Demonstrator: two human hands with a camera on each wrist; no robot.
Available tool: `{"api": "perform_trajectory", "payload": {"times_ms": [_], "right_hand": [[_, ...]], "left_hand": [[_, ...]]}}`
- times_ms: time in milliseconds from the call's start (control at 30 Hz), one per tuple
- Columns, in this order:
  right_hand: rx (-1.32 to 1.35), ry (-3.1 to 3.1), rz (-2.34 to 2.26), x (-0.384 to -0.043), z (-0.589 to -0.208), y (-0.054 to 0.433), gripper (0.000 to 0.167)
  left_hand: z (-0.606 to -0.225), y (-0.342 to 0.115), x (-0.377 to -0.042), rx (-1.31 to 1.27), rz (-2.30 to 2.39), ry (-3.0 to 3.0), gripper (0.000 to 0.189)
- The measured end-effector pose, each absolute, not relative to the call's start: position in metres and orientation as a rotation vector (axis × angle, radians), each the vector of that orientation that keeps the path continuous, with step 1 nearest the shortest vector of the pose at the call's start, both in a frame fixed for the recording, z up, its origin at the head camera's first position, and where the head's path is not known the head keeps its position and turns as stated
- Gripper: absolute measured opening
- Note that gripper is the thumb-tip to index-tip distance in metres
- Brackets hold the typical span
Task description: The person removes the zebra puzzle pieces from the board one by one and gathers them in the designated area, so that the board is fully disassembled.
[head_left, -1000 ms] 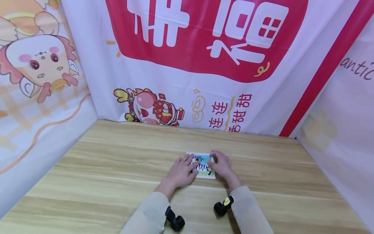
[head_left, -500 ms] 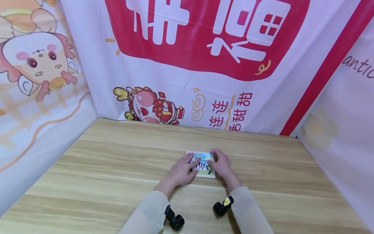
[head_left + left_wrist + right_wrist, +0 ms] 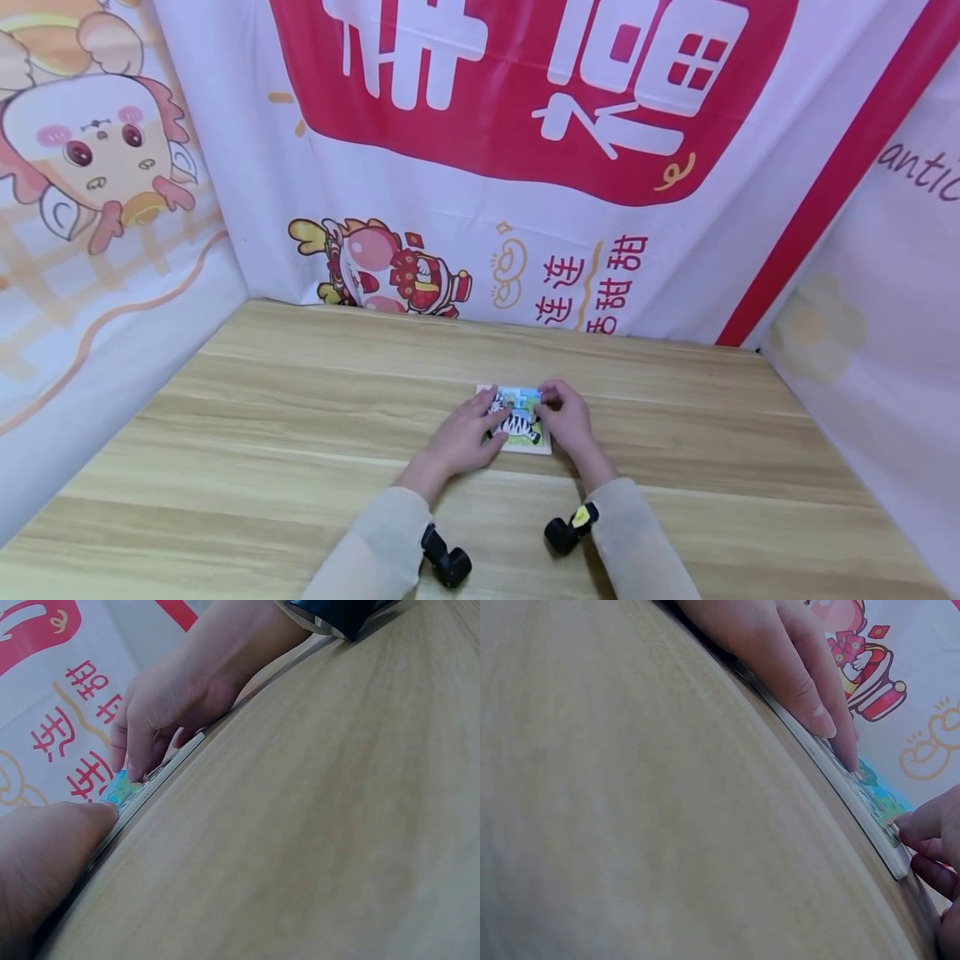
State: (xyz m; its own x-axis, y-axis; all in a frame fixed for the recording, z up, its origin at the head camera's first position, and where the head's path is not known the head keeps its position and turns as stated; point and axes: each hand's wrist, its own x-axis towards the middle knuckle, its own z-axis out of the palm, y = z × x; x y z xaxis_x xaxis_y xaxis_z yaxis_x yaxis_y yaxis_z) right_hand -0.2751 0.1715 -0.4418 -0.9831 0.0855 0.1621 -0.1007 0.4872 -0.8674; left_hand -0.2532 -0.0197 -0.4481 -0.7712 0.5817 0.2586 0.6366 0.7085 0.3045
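Note:
A small zebra jigsaw puzzle [image 3: 517, 427] in a pale flat tray [image 3: 525, 450] lies on the table, partly covered by both hands. My left hand [image 3: 467, 433] rests over its left side, fingers extended and thumb at the near edge. At the upper right corner, my right hand [image 3: 568, 417] pinches a blue-green puzzle piece [image 3: 531, 400] between thumb and fingers. In the left wrist view that piece [image 3: 121, 787] stands tilted up, with the right hand [image 3: 176, 705] over it. The right wrist view shows the left fingers [image 3: 821, 724] lying on the puzzle; the right hand [image 3: 936, 832] is partly cut off.
The wood-grain table [image 3: 315, 392] extends around the puzzle on all sides. Behind it hangs a red and white printed cloth [image 3: 420, 192], with further printed cloths at left and right. A black camera [image 3: 446, 560] sits on the left wrist, another [image 3: 570, 529] on the right.
The seams between the upper puzzle pieces have come into view, and the upper right piece looks shifted or tilted. My right fingers have curled slightly; my left hand stays nearly in place.

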Motion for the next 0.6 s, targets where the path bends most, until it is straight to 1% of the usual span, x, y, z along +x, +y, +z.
{"api": "perform_trajectory", "payload": {"times_ms": [600], "right_hand": [[0.07,-2.631,1.438,-0.2739,-0.4381,0.1729,0.031]], "left_hand": [[-0.4472,-0.0191,-0.2532,-1.088,-0.509,-2.761,0.043]]}}
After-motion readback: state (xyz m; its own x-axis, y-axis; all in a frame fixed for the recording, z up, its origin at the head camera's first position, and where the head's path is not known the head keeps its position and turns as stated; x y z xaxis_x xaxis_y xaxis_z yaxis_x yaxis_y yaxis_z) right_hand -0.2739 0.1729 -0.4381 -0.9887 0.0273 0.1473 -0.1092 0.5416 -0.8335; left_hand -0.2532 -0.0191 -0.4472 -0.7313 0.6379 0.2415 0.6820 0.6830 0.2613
